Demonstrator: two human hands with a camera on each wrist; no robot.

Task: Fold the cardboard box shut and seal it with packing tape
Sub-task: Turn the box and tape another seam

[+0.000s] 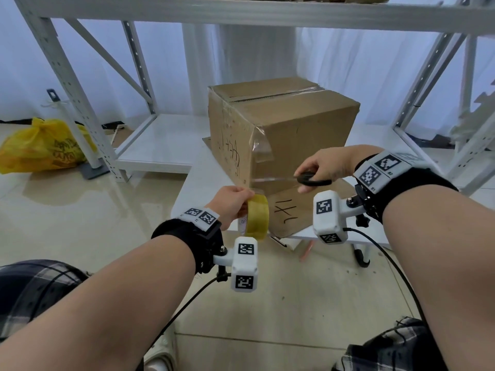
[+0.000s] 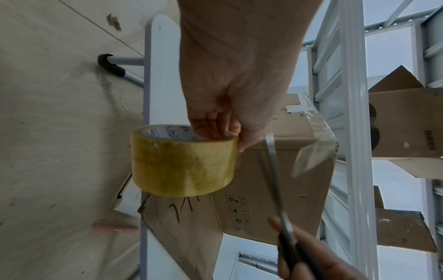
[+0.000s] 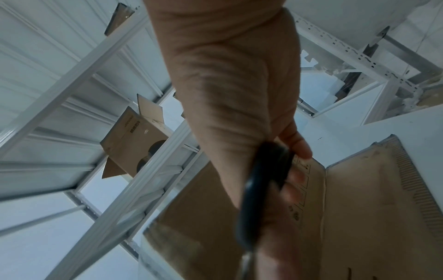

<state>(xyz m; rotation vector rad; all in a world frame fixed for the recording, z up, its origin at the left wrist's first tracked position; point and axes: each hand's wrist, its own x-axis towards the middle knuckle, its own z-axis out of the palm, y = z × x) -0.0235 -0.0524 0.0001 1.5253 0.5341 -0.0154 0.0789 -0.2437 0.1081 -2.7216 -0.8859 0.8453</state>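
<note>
Left hand (image 1: 230, 203) grips the tape roll (image 1: 257, 216) at 6 o'clock of the box (image 1: 281, 124); right hand (image 1: 325, 166) clamps the scissors (image 1: 310, 178). Slack tape may fold onto itself and stick.

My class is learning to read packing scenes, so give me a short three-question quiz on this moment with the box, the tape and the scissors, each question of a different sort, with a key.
1. True or false: the left hand holds the tape roll.
2. What does the right hand grip? A) a knife B) scissors C) a marker
3. Fill in: the cardboard box stands on a white ____.

Key
1. True; its fingers reach into the roll's core.
2. B; the blades point at the tape near the box's corner.
3. Table; a flat cardboard sheet lies under the box.
</note>
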